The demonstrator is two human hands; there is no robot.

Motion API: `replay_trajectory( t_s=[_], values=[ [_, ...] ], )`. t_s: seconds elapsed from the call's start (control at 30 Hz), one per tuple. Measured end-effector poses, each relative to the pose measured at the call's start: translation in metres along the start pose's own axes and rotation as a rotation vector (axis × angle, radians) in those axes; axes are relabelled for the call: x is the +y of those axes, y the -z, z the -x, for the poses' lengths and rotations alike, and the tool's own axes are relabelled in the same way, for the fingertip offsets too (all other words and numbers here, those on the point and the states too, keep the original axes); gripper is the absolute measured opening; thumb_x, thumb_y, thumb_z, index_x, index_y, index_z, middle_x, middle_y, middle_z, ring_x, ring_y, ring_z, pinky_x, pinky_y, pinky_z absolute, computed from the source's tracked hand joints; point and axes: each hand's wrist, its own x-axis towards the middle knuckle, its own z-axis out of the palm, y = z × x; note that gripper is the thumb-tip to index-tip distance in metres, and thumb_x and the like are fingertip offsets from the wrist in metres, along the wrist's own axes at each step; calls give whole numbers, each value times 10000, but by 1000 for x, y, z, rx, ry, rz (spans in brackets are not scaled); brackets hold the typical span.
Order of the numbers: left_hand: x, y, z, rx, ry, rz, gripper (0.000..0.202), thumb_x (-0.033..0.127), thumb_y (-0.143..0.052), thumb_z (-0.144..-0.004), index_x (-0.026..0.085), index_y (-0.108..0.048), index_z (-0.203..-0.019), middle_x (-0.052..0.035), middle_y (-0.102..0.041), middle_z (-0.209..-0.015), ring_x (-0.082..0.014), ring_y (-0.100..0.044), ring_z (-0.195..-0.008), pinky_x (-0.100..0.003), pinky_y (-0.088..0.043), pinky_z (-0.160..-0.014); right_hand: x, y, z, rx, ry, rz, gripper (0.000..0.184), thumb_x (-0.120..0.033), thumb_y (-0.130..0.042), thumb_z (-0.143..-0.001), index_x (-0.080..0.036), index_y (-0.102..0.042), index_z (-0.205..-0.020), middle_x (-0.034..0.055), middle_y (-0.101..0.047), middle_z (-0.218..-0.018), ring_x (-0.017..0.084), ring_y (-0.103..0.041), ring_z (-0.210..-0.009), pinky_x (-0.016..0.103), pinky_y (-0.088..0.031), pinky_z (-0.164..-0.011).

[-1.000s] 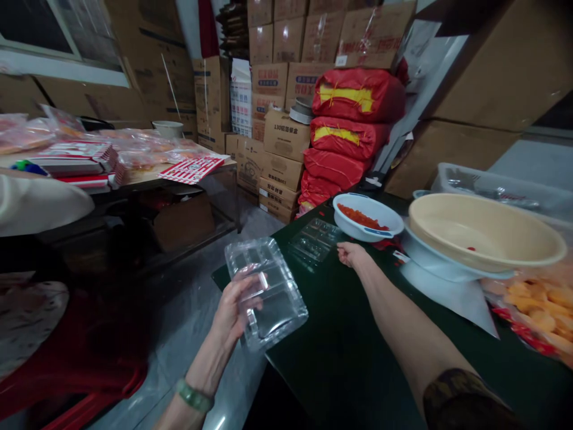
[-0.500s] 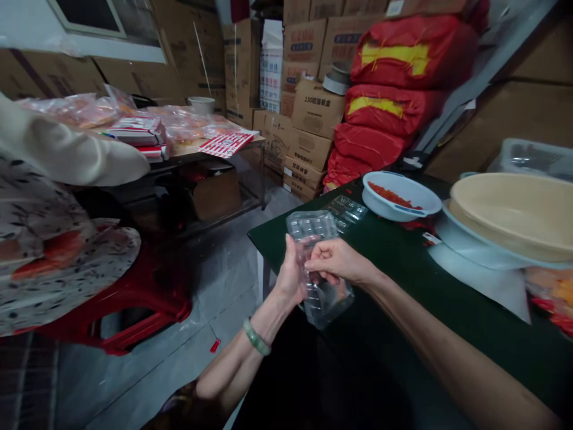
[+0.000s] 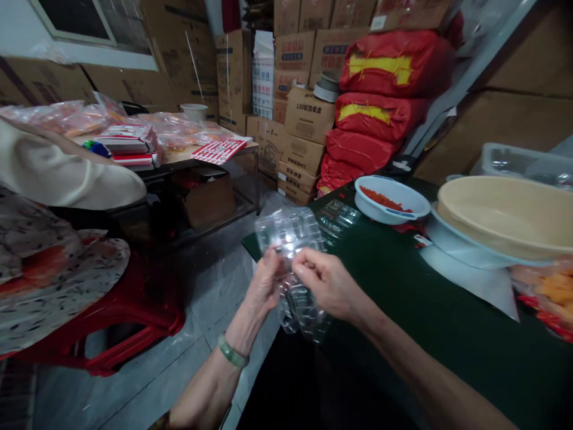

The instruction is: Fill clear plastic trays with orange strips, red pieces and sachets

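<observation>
Clear plastic trays point(image 3: 293, 230) with moulded compartments are held up in front of me, over the corner of the dark green table point(image 3: 394, 280). My left hand point(image 3: 267, 278), with a green bangle on its wrist, grips their left side. On the right side my right hand point(image 3: 324, 280) pinches the plastic with curled fingers. The trays fan apart at the lower end, and glare blurs how many there are. Another clear tray point(image 3: 338, 220) lies on the table just beyond them.
A pale blue basin point(image 3: 389, 214) holds orange-red pieces. To its right stands a cream basin point(image 3: 505, 209) on another blue one. At left, a person in a patterned garment point(image 3: 54, 292) sits on a red stool point(image 3: 156, 325). Cartons point(image 3: 308, 116) and red sacks point(image 3: 380, 113) are stacked behind.
The plastic has shifted up and left and spread into separate layers. My hands have moved slightly apart, and the right fist has turned. The whole view has swung slightly right.
</observation>
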Motion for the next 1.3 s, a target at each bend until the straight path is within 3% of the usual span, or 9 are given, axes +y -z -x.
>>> replay_trajectory(
  t_s=[0.1, 0.23, 0.43, 0.63, 0.7, 0.77, 0.87, 0.97, 1.3],
  values=[
    [31, 39, -1, 123, -36, -8, 385, 377, -702, -677, 191, -577, -990, -52, -641, -832, -159, -629, -703, -179, -440, -456, 5, 18, 4, 168, -125, -435, 135, -287, -510, -808, -192, -476, -717, -62, -373, -553, 55, -292, -443, 187, -239, -422],
    [78, 86, 13, 319, -211, -43, 261, 295, -636, -713, 194, -585, -949, -56, -647, -856, -167, -630, -725, -195, -473, -475, 55, 24, -3, 222, -444, -871, 220, -265, -614, -727, -188, -416, -671, -77, -360, -531, 33, -256, -398, 158, -199, -381],
    [109, 82, 41, 376, -312, -135, 198, 283, -550, -756, 200, -605, -927, -77, -659, -891, -195, -632, -761, -239, -521, -506, 114, 6, -32, 343, -907, -884, 249, -40, -373, -825, -166, -381, -610, -60, -353, -474, 30, -297, -368, 138, -250, -371],
    [87, 48, 47, 258, -261, -95, 341, 337, -642, -687, 173, -578, -979, -89, -640, -858, -227, -628, -766, -254, -507, -467, 104, 5, -29, 428, -995, -729, 244, -127, -435, -844, -178, -397, -609, -54, -378, -423, 50, -308, -339, 171, -274, -342],
    [71, 33, 48, 214, -237, -94, 420, 389, -689, -653, 179, -567, -995, -79, -637, -846, -228, -624, -771, -248, -499, -464, 82, 3, -14, 528, -885, -629, 183, -224, -515, -827, -182, -435, -667, -71, -380, -431, 52, -302, -337, 172, -255, -327],
    [50, 13, 51, 175, -211, -103, 478, 437, -713, -631, 193, -558, -1012, -58, -636, -823, -210, -622, -741, -243, -494, -471, 52, -3, 4, 541, -613, -458, 168, -292, -607, -760, -187, -479, -733, -81, -403, -458, 50, -333, -359, 167, -266, -339],
    [16, -21, 54, 55, -133, -62, 517, 536, -681, -632, 181, -569, -992, -41, -634, -778, -173, -615, -688, -239, -496, -528, 8, -11, 26, 203, -255, -174, 250, -296, -726, -611, -174, -511, -649, -68, -459, -486, 46, -393, -417, 165, -297, -387],
    [-11, -46, 55, -68, -16, 12, 574, 661, -506, -706, 154, -577, -966, -54, -624, -720, -175, -615, -622, -249, -482, -513, -10, -6, 35, -71, -271, -83, 283, -290, -707, -617, -167, -465, -538, -62, -470, -449, 38, -397, -374, 163, -272, -363],
    [-37, -59, 47, -181, 195, -21, 657, 707, -341, -753, 153, -498, -1071, -46, -606, -649, -151, -562, -417, -246, -431, -392, 14, 29, 47, -183, -425, -269, 202, -267, -593, -724, -149, -520, -577, -39, -541, -436, 45, -450, -310, 144, -326, -321]
  ],
)
